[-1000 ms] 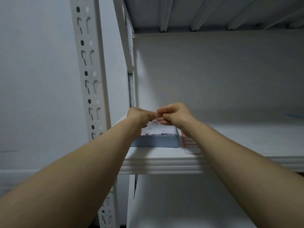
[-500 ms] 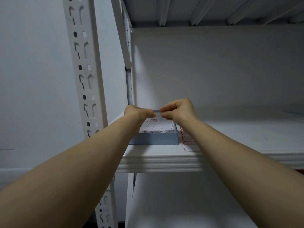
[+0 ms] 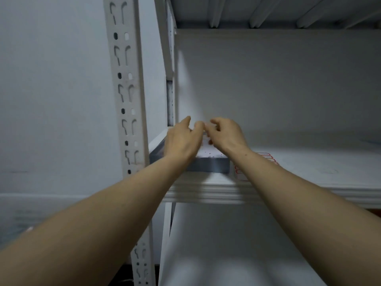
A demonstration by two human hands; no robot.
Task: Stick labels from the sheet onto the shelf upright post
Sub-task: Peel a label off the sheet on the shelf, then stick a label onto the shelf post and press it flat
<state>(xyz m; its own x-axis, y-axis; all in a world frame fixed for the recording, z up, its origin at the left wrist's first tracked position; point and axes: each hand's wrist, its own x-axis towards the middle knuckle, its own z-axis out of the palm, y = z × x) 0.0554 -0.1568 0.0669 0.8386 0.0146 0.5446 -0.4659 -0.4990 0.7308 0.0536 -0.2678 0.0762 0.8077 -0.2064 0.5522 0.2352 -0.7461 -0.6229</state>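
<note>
Head view. Both bare forearms reach up and forward into the shelf bay. The left hand (image 3: 182, 141) and right hand (image 3: 225, 137) meet fingertip to fingertip above a blue-grey box (image 3: 212, 166) with a white speckled top. The box sits at the left end of the shelf board (image 3: 309, 168). Left grip: forefinger raised, thumb and other fingers drawn toward the right hand. Right grip: fingers curled, tips pointing at the left hand. The contact zone is motion-blurred, so it cannot be told whether either grip pinches a label or holds nothing. The label sheet (image 3: 267, 156) lies flat on the shelf board just right of the box, with red-outlined labels legible as shapes only. The right forearm crosses over the sheet and hides its middle. The shelf upright post (image 3: 127, 89), white with keyhole slots and round holes, stands left of both hands, apart from them. The left forearm passes in front of its lower stretch. A rear post (image 3: 170, 100) shows just beyond the left forefinger. The ribbed underside of the upper shelf (image 3: 268, 11) is overhead. A plain wall (image 3: 51, 100) lies left of the post.
</note>
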